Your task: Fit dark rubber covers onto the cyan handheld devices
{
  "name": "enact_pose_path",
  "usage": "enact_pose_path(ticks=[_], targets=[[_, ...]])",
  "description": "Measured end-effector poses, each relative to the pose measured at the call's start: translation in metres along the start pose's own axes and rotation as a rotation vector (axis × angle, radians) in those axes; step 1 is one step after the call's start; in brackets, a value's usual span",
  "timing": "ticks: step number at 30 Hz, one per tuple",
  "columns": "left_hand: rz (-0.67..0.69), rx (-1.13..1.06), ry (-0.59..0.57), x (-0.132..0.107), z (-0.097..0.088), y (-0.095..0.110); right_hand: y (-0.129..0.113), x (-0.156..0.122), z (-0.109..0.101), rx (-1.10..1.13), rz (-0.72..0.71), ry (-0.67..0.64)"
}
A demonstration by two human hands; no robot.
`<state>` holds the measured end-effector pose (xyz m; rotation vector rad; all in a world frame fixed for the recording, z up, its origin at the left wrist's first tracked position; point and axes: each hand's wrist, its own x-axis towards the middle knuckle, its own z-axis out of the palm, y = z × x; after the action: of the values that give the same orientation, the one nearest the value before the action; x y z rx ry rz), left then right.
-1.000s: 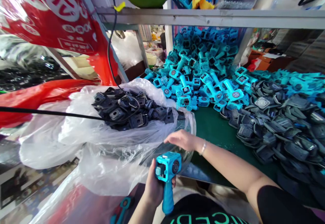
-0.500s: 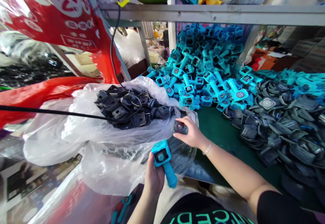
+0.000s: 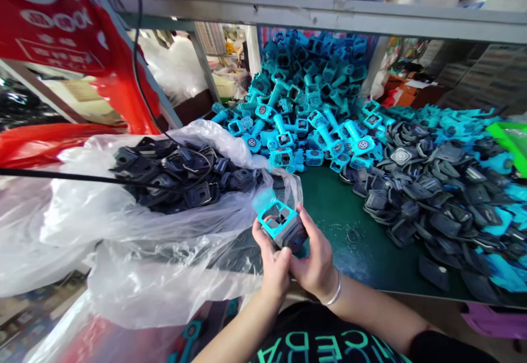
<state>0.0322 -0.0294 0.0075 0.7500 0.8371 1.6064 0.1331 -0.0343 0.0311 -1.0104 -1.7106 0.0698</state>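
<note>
Blue housing held in both hands above the near edge of the desk, a dark piece against its near side.

The left hand grips the housing from the left, and the right hand closes around the dark piece from the right; the housing's far end is blurred. To the left spreads a clear plastic bag, with a small ring lying to the right. Beyond, a pile of dark parts rests on the bag, another heap covers the right side, and many blue housings are stacked farther back, beneath a shelf.
</note>
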Motion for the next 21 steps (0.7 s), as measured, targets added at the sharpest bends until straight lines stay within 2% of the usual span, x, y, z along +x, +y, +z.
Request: enact_pose_path(ticks=[3,6,8,11,14,17,19,21], targets=[[-0.038,0.064,0.001,0.002,0.002,0.006,0.003,0.004,-0.021,-0.003,-0.058,-0.179],[-0.079,-0.015,-0.026,0.001,0.009,0.006,0.009,0.007,-0.04,0.083,-0.067,-0.311],[-0.137,-0.088,-0.079,-0.002,0.014,0.0,0.015,0.005,-0.046,0.157,-0.001,-0.286],[-0.187,-0.139,-0.102,-0.007,0.018,-0.009,0.022,-0.001,-0.045,0.332,0.205,-0.218],[-0.176,-0.134,-0.135,-0.008,0.017,-0.016,0.027,-0.004,-0.045,0.55,0.388,-0.291],[-0.133,-0.078,-0.22,-0.007,0.014,-0.019,0.03,-0.003,-0.05,0.697,0.45,-0.34],[-0.112,-0.023,-0.248,-0.007,0.013,-0.02,0.031,-0.001,-0.054,0.665,0.457,-0.307],[-0.078,0.045,-0.217,-0.008,0.014,-0.021,0.031,-0.002,-0.054,0.56,0.43,-0.267]])
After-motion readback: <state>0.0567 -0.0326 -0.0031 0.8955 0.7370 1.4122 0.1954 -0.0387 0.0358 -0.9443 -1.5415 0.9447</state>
